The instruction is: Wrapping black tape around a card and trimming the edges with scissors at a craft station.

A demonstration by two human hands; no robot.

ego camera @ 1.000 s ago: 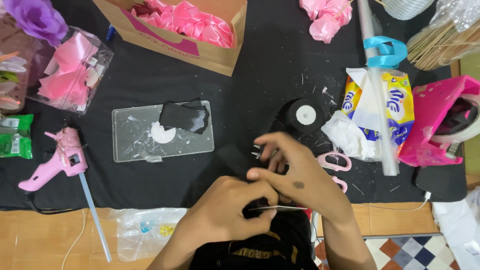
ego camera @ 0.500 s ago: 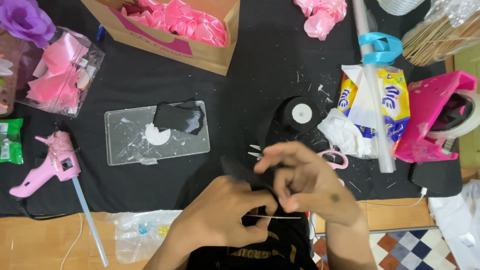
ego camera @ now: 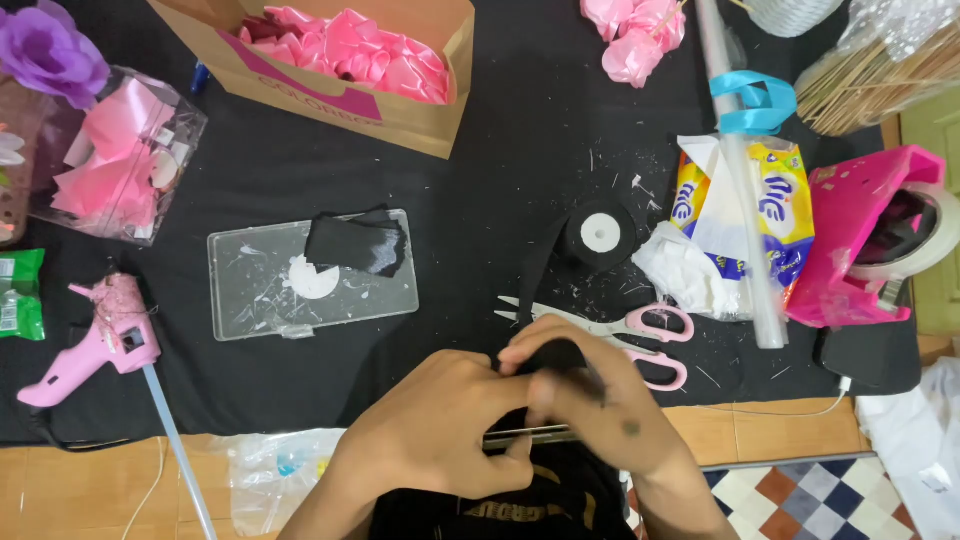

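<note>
Both hands, left [ego camera: 440,430] and right [ego camera: 590,400], pinch closed on a strip of black ribbon [ego camera: 555,352] and a thin wooden stick [ego camera: 530,436] above the black-covered worktop [ego camera: 480,190] edge; judged risk: the slick ribbon slipping loose

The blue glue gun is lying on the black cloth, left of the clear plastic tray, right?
Not quite. The glue gun is pink, not blue. The head view shows it lying on the black cloth, left of the clear plastic tray, just as you said.
</note>
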